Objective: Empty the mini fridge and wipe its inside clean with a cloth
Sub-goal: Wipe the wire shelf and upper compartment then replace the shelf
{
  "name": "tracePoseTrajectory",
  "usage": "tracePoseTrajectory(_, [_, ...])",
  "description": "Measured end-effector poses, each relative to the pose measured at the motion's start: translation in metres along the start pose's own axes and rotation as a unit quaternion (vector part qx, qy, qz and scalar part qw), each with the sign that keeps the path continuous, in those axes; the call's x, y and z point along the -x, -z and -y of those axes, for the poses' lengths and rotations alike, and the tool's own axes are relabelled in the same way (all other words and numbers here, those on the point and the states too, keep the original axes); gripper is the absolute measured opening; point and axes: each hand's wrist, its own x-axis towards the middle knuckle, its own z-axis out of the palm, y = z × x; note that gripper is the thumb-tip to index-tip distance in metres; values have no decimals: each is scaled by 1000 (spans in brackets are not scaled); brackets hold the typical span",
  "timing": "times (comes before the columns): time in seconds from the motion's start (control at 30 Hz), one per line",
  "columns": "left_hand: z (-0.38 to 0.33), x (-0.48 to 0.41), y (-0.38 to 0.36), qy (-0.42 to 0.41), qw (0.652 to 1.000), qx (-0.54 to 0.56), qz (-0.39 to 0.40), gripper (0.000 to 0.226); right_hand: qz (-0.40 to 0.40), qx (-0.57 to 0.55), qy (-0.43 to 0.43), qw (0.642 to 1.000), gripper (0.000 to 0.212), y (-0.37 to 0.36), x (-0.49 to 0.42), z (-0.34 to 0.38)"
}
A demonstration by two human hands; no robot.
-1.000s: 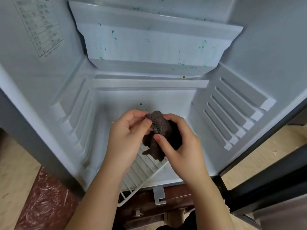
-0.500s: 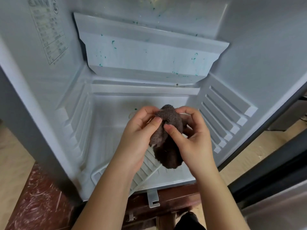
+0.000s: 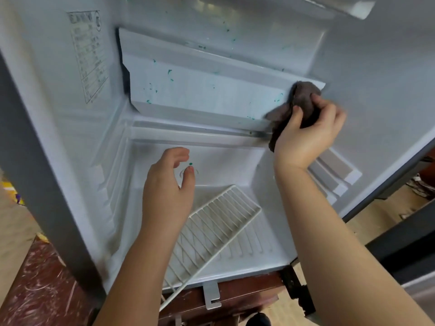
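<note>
Judging from the head view, the emptying stage was nearly complete. The mini fridge [image 3: 381, 67] held no food or containers. Wiping was judged to be only at its start.

- The back panel [image 3: 211, 95] looked uncleaned across its face.
- A wire rack [image 3: 219, 227] lay loose and tilted on the floor below the panel, with its near corner past the front lip.
- The right hand [image 3: 308, 137] gripped the bunched brown cloth [image 3: 303, 97], fingers and thumb curled round it. It pressed the cloth against the right end of the panel.
- The left hand [image 3: 167, 187] hung below the panel, fingers loosely curled, holding nothing.
- Green spots [image 3: 170, 72] marked the panel, with more specks on the wall above it and one below it.

Remaining work, as judged: lift out the rack, then wipe the panel, walls and floor.

Compared with half a second earlier, the cloth had left the space below the panel, where both hands had pinched it together. The left hand had let go. The right hand alone had carried the cloth up to the panel's right end.
</note>
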Motion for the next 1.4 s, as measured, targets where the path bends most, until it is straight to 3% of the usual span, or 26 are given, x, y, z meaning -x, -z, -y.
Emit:
tracePoseTrajectory(0.17, [6,3,4,8,1000,2,14,22,-23,-47,-87,995,18,-22,15,14])
tracePoseTrajectory(0.5, [22,-5,15,63,997,35,-20,20,218,-119,72,966,23,-37,59,56])
tracePoseTrajectory(0.6, [19,-6,18,68,996,47,-20,20,179,-86,45,979,23,-24,34,38])
tracePoseTrajectory(0.77, [18,-8,18,73,996,52,-19,20,67,-83,-133,985,20,-6,4,10])
tracePoseTrajectory(0.87, [18,-8,16,74,996,34,-24,19,45,-103,-150,982,19,-14,15,22])
tracePoseTrajectory(1.17, [26,0,20,90,991,-79,60,23,161,-137,53,976,25,-52,71,80])
tracePoseTrajectory(1.33, [31,4,19,104,969,-154,163,28,245,-115,278,922,29,-71,78,102])
tracePoseTrajectory(1.4, [32,3,18,109,967,-153,174,28,282,-108,313,900,26,-78,82,112])
